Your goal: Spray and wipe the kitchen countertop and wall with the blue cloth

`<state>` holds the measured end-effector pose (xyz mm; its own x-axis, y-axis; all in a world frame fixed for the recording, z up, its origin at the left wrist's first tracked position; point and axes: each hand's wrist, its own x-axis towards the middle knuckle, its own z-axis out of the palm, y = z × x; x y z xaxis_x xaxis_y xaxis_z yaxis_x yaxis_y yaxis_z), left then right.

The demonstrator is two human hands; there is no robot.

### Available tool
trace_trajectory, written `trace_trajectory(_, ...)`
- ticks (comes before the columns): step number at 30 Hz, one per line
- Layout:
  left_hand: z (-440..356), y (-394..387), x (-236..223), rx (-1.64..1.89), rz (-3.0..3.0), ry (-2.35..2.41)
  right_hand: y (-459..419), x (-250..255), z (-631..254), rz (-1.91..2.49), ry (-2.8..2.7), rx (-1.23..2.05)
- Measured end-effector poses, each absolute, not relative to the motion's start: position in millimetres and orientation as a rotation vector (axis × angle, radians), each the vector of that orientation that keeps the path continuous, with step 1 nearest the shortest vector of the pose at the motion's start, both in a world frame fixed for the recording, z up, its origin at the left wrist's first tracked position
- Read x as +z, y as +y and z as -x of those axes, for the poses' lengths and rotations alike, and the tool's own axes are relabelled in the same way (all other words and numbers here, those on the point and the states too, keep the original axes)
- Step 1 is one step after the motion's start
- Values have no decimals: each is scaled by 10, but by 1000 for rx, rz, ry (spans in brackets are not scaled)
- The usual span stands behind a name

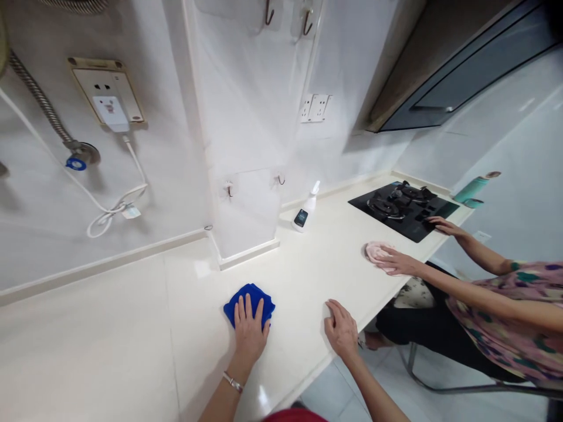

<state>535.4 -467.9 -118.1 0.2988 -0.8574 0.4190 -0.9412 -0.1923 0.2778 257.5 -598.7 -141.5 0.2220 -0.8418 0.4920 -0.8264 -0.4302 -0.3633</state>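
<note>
My left hand [249, 332] lies flat on a folded blue microfibre cloth [254, 291], pressing it to the cream countertop [132, 334]. Most of the cloth is hidden under my palm and fingers. A silver bracelet [233, 382] circles that wrist. My right hand [342, 331] rests on the countertop near its front edge, holding nothing. To the right, a seated person's hand [398, 262] lies on a pink cloth [376, 253]. That person's other hand [445, 226] touches the near edge of a black gas hob [396, 214].
A white spray bottle [307, 212] stands by the wall. A green bottle [472, 189] lies beyond the hob, under a dark range hood [457, 73]. Wall sockets [317, 108], a plugged-in white cable [112, 217] and a metal hose [41, 99] are on the walls.
</note>
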Motion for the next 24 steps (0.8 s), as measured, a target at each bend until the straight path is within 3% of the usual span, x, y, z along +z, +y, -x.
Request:
trace_trajectory(8,-5431,-4573,-1120,241,-2121,-1677,-5962,-1368,-2598,2427,1667,-1013)
trace_trajectory(13,-5859,-4125,-1066,274,-2235,-1617,-5991,-1359,-2528,2457,1634,-992)
trace_trajectory(24,-7327,-1749,-749,332,-2889,-430,-6113,-1526,-2206,2401,1633,-782)
